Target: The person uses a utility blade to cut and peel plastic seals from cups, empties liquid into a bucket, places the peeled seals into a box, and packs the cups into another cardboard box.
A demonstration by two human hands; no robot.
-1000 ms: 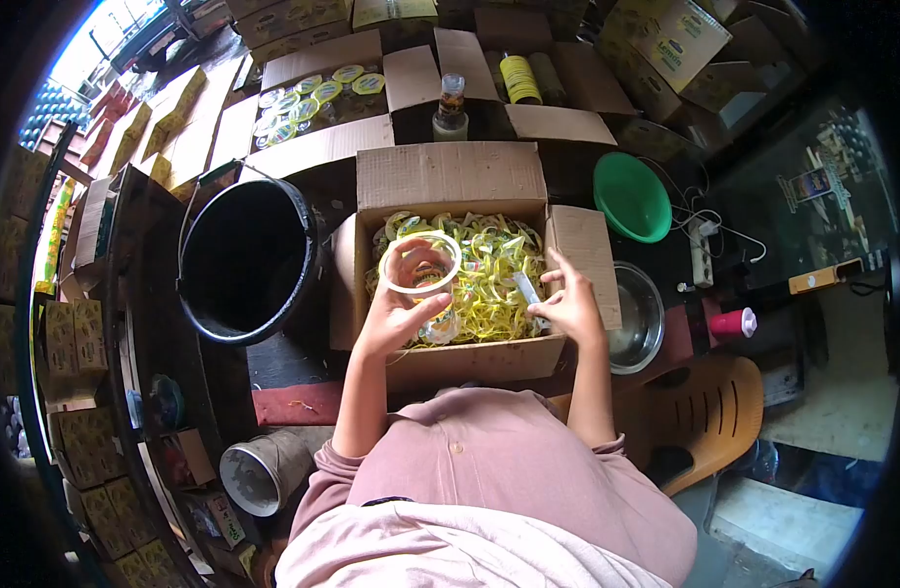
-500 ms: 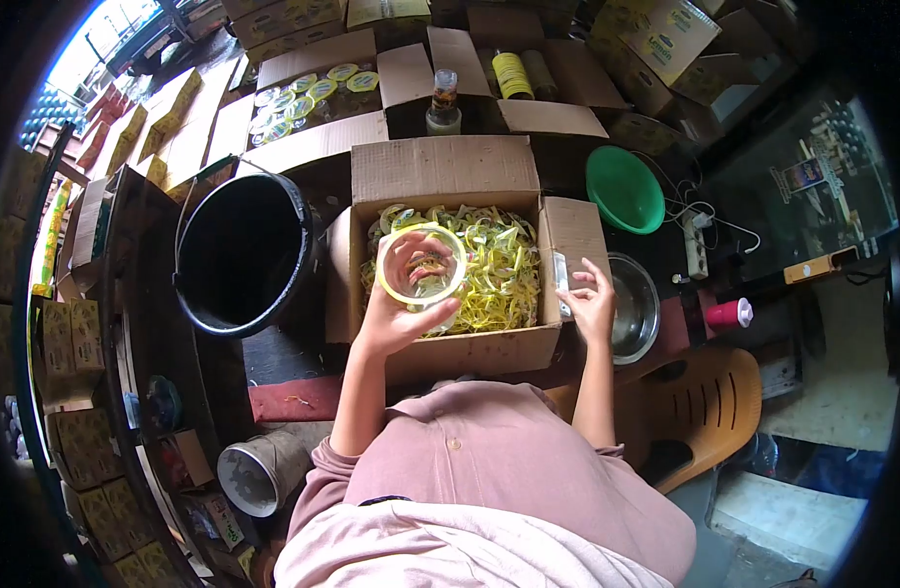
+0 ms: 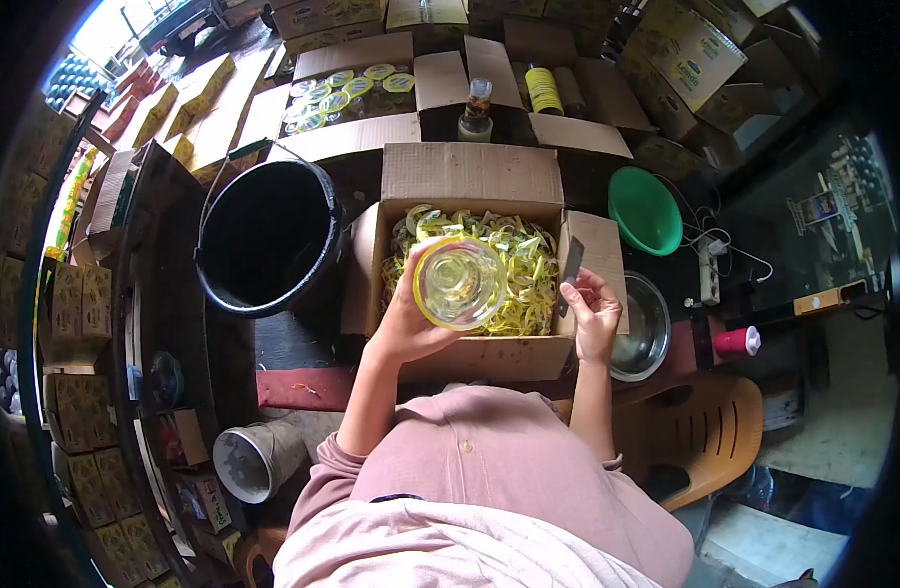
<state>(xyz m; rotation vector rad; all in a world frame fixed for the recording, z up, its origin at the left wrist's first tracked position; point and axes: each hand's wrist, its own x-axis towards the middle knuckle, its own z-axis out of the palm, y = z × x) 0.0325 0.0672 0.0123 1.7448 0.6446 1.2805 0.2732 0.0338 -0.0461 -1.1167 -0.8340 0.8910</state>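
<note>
My left hand (image 3: 411, 328) is closed around a clear plastic cup (image 3: 460, 282) with a yellow rim. The cup is tilted with a round face toward me, above an open cardboard box (image 3: 474, 361). That box is filled with a tangle of yellow and clear plastic strips (image 3: 516, 257). Over its right flap, my right hand (image 3: 597, 318) pinches a flat, dark grey blade (image 3: 573, 261) between thumb and fingers, pointing up and away from me. Cup and blade are apart. The fingers behind the cup are partly hidden.
A black bucket (image 3: 268, 240) stands left of the box. To the right are a green basin (image 3: 644, 211), a metal bowl (image 3: 644, 343), a power strip (image 3: 708, 269) and a pink spool (image 3: 732, 342). Behind stand a box of lidded cups (image 3: 357, 88) and a bottle (image 3: 477, 108).
The cup has turned in my left hand, so the rim and inside face differently. My right hand has swung the blade up, now showing its dark flat side. The whole view has shifted slightly.
</note>
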